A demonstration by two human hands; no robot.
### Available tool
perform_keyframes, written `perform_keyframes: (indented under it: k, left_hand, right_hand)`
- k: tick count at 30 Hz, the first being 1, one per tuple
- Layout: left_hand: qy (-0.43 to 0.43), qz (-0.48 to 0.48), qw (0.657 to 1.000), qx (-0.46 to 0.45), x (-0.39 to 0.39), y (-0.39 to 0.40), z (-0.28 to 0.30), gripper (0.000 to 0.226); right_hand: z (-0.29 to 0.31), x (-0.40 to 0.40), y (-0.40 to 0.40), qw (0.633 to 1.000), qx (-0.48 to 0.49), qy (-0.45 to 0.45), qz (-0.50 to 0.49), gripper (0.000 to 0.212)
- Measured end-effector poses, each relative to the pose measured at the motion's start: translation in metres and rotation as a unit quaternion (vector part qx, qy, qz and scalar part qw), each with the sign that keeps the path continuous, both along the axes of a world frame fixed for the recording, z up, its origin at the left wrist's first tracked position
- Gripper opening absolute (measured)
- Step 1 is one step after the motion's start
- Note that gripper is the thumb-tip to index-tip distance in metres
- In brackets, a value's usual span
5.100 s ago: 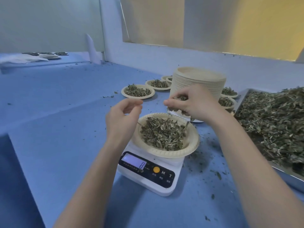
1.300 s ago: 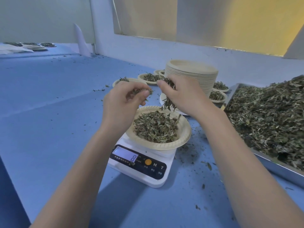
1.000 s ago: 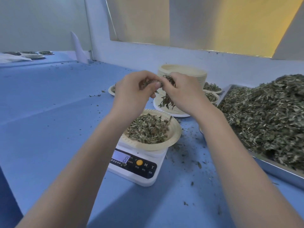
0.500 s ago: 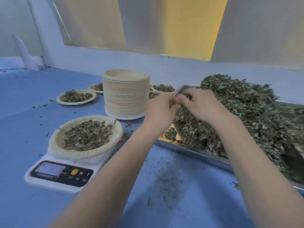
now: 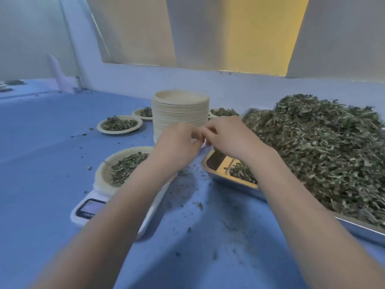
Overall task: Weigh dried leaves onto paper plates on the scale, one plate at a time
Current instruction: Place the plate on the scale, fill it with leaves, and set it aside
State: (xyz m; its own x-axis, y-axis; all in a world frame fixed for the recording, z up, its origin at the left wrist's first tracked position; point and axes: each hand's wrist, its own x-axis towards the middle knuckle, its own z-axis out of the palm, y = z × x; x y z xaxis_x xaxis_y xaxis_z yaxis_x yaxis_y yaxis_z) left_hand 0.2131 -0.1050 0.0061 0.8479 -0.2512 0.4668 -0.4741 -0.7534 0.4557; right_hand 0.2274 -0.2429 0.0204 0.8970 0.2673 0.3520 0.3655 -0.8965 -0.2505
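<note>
Both hands have drawn back from the leaf heap since half a second ago and now meet in front of the stack of empty plates (image 5: pixel 180 113), above the gap between scale and tray. From the head view, the left hand (image 5: pixel 177 143) and right hand (image 5: pixel 227 138) touch at the fingertips, fingers curled inward; whether they pinch any leaves I cannot tell, since the contact is blurred. The left forearm crosses over the scale (image 5: pixel 91 207), hiding much of it. On the scale sits a paper plate (image 5: pixel 104 170) holding dried leaves (image 5: pixel 127 166). To the right, a metal tray (image 5: pixel 216 176) carries a large heap of leaves (image 5: pixel 312 147). Filled plates (image 5: pixel 119 124) sit beyond on the blue table (image 5: pixel 41 142), with loose crumbs scattered near the tray.
</note>
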Motion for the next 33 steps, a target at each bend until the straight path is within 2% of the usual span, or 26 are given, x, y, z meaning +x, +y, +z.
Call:
perform_keyframes:
  k: [4,7,10,14,17,20,23,25,27,29,33]
  left_hand:
    - [0.015,0.072,0.997,-0.032,-0.006,0.070,-0.004,0.020]
    - [0.019,0.111,0.993,-0.040,-0.010,0.115,-0.011,0.020]
    - [0.023,0.142,0.988,-0.050,-0.009,0.142,-0.021,0.018]
    - [0.020,0.165,0.981,-0.097,-0.005,0.150,-0.034,0.016]
    - [0.003,0.175,0.976,-0.129,-0.001,0.145,-0.045,0.017]
    - [0.005,0.191,0.974,-0.122,0.004,0.144,-0.053,0.018]
    - [0.099,0.225,0.967,-0.062,0.008,0.151,-0.056,0.025]
    - [0.146,0.251,0.956,-0.035,0.007,0.155,-0.057,0.014]
    - [0.170,0.260,0.950,-0.032,0.006,0.156,-0.058,0.012]
    - [0.178,0.255,0.950,-0.032,0.005,0.157,-0.054,0.012]
    - [0.180,0.251,0.948,-0.075,0.008,0.168,-0.033,0.021]
  right_hand:
    - [-0.009,0.011,0.069,0.997,0.040,0.004,0.071,0.038]
    - [-0.019,0.015,0.108,0.994,0.044,0.002,0.095,0.030]
    - [-0.029,0.018,0.129,0.993,0.047,0.028,0.103,0.022]
    - [-0.032,0.024,0.128,0.995,0.002,0.029,0.100,0.025]
    - [-0.026,0.024,0.118,0.995,0.020,0.048,0.086,0.030]
    - [-0.025,0.025,0.109,0.995,0.029,0.059,0.072,0.033]
    - [-0.026,0.026,0.101,0.995,-0.027,0.096,0.002,0.047]
    - [-0.029,0.027,0.097,0.983,-0.098,0.140,-0.069,0.057]
    - [-0.034,0.028,0.096,0.971,-0.128,0.175,-0.100,0.050]
    - [-0.037,0.028,0.095,0.972,-0.104,0.181,-0.109,0.047]
    - [-0.033,0.028,0.097,0.979,0.017,0.181,-0.097,0.042]
